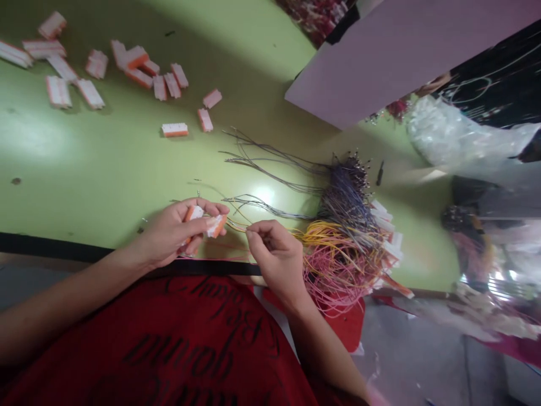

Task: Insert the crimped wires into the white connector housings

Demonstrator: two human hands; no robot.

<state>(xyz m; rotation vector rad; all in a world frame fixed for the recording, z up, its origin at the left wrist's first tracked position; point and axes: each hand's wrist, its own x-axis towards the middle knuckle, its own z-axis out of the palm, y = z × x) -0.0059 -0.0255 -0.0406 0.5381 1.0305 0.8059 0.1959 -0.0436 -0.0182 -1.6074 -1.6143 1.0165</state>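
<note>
My left hand (pixel 169 234) is closed around white-and-orange plastic connector housings. One housing (pixel 217 225) is pinched at the fingertips, and another (pixel 194 213) lies against the fingers. Just to the right, my right hand (pixel 279 254) pinches a thin yellow wire (pixel 237 226) close to the front housing; whether its end sits in the housing cannot be made out. To the right of that hand lies a heap of pink wires (pixel 332 270), yellow wires (pixel 323 232) and dark purple-grey wires (pixel 344 189). Several grey wire ends (pixel 270 208) stretch leftward from it over the table.
Several loose connector housings (pixel 174 130) are scattered over the green table (pixel 105 163) at the upper left. White housings (pixel 393 248) stick out along the heap's right side. A pale purple panel (pixel 380 62), a clear plastic bag (pixel 448 129) and a small dark tool (pixel 380 173) are at the right.
</note>
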